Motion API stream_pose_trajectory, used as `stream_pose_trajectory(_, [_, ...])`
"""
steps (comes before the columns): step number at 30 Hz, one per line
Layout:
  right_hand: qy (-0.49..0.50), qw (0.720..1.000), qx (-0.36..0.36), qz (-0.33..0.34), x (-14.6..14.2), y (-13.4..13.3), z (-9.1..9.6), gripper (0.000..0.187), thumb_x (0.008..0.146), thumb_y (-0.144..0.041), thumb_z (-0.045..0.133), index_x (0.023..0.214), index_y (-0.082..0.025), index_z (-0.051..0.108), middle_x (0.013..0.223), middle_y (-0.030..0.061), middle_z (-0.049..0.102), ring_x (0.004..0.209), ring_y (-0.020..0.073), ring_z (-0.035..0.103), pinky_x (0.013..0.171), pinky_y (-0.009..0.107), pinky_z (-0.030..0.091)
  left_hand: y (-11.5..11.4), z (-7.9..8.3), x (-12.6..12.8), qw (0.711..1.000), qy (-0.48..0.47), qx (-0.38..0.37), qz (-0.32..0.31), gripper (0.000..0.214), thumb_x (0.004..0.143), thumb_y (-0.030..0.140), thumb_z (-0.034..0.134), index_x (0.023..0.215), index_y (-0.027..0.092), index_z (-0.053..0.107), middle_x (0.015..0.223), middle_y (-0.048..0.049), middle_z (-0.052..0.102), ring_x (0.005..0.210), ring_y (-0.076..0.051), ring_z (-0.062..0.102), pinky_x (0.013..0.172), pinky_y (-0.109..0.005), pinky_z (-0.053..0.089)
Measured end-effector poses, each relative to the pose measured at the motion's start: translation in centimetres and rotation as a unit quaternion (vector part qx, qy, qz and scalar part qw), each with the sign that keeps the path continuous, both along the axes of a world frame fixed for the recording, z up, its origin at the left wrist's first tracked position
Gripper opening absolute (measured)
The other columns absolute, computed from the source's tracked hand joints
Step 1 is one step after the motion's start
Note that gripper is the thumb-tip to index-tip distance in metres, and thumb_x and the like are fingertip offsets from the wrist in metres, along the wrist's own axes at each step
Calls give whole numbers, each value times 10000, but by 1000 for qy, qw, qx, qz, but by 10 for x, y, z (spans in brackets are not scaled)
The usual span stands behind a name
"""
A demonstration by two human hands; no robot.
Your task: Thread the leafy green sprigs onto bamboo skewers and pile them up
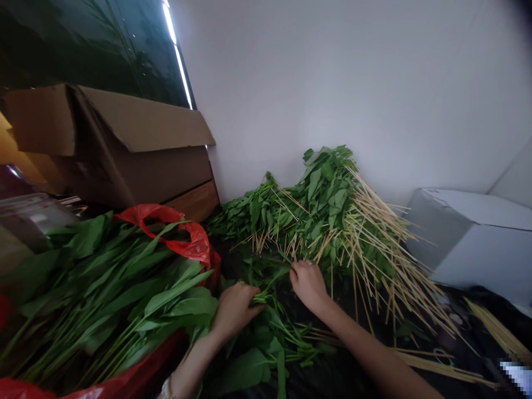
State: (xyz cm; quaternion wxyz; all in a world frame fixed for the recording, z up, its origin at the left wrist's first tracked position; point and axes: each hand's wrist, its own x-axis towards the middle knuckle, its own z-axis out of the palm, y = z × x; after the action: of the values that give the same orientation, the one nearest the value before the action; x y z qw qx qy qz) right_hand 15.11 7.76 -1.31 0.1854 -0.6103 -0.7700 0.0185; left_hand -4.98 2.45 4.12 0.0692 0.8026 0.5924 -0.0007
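My left hand is closed around a few green leafy stems, their cut ends poking out past the thumb. Just to its right, my right hand has its fingers curled in at a green leaf; its fingertips are partly hidden. Below and between both hands, loose leafy greens lie on a dark surface. Beyond them rests a heap of leafy bunches, with many thin wooden skewers sticking out to the right.
At left, a red plastic bag holds a large pile of long-leaved greens. An open cardboard box stands behind it. A white box sits at right, near more skewers. A pale wall closes off the back.
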Motion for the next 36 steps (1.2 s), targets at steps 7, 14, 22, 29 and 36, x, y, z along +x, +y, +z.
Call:
stream_pose_trajectory(7, [-1, 999, -14, -44, 23, -4, -7, 232, 947, -216, 438, 849, -191, 647, 808, 61, 697, 775, 198, 647, 681, 279, 373, -25, 1, -13, 999, 13, -42, 8, 91, 783, 264, 633, 816, 240, 715, 910, -65, 717, 962, -275, 625, 743, -307, 416])
stream_pose_trajectory(14, [4, 999, 33, 26, 9, -25, 9, 261, 908, -111, 454, 1099, -166, 623, 1051, 107, 637, 1008, 241, 554, 835, 328, 372, -28, -5, -18, 998, 2, -63, 6, 101, 759, 266, 639, 806, 242, 725, 882, -46, 729, 951, -276, 619, 750, -300, 403])
stream_pose_trajectory(22, [48, 975, 25, 214, -40, -16, 5, 199, 847, -103, 569, 703, -206, 660, 822, 51, 645, 917, 201, 532, 811, 312, 370, -27, -11, -19, 999, -19, -30, 6, 79, 734, 264, 650, 721, 227, 719, 795, -46, 721, 870, -262, 631, 695, -277, 397])
stream_pose_trajectory(29, [247, 956, 58, 146, -14, 9, 29, 246, 961, -196, 403, 970, -170, 648, 961, 74, 660, 937, 198, 573, 820, 307, 431, -32, 19, -27, 962, -262, 67, -29, 162, 809, 295, 612, 752, 196, 727, 723, -27, 716, 730, -205, 629, 708, -279, 430])
stream_pose_trajectory(36, [352, 905, 25, 238, -32, -23, 68, 229, 930, -179, 453, 996, -213, 669, 878, -12, 697, 816, 132, 639, 741, 217, 475, -3, 31, -2, 867, -466, 178, 6, 294, 802, 353, 674, 1051, 205, 723, 945, -51, 730, 883, -217, 655, 811, -309, 476])
